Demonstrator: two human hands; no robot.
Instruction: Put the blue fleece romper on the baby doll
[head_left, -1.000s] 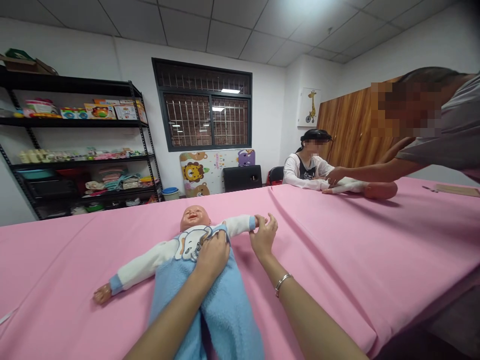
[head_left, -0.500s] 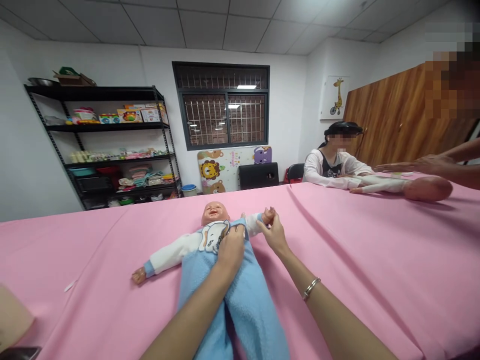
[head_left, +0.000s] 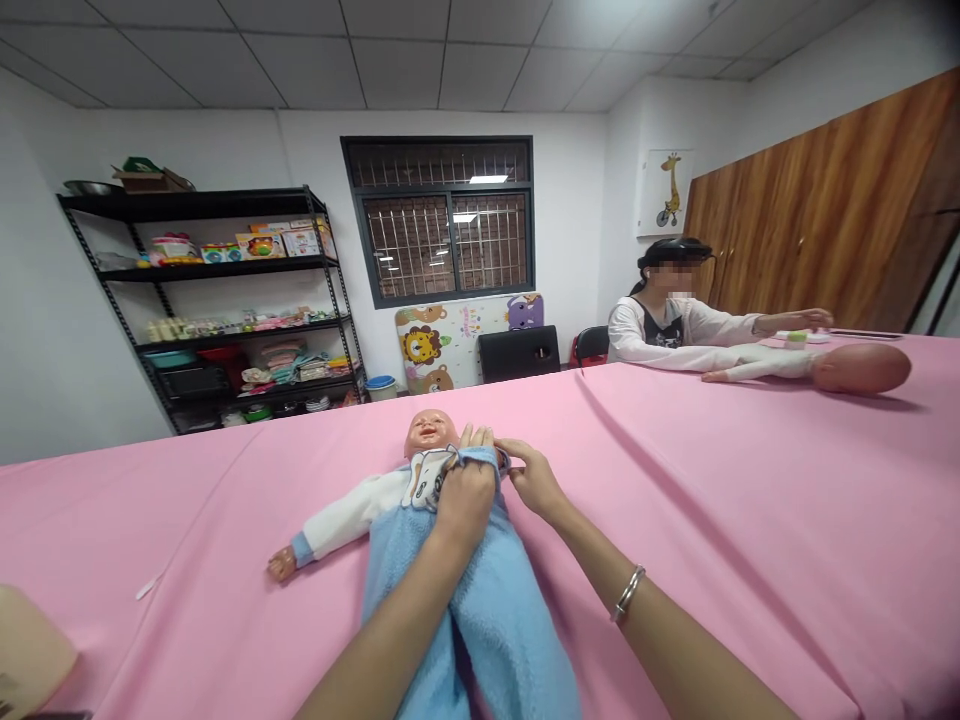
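Observation:
A baby doll [head_left: 430,433] lies on its back on the pink cloth, dressed in a fluffy blue romper [head_left: 495,600] with white sleeves. My left hand [head_left: 466,490] is closed on the romper's blue edge at the chest, some fingers tucked under the fabric. Beside it, my right hand [head_left: 534,478] has thumb and fingers closed around the cuff of the doll's arm, which is bent in by the chest; the doll's hand is mostly hidden. The doll's other arm [head_left: 349,517] stretches out to the left.
Across the pink-covered table [head_left: 675,520], a seated person [head_left: 664,325] in a headset has an arm by another doll [head_left: 862,368]. A beige object [head_left: 30,640] is at the lower left. Behind stand a black shelf [head_left: 225,265] and wooden cabinets [head_left: 817,220].
My right hand has brought the doll's arm inward to the chest and my left hand. The person standing at the right has left the view. The seated person's arm now reaches out.

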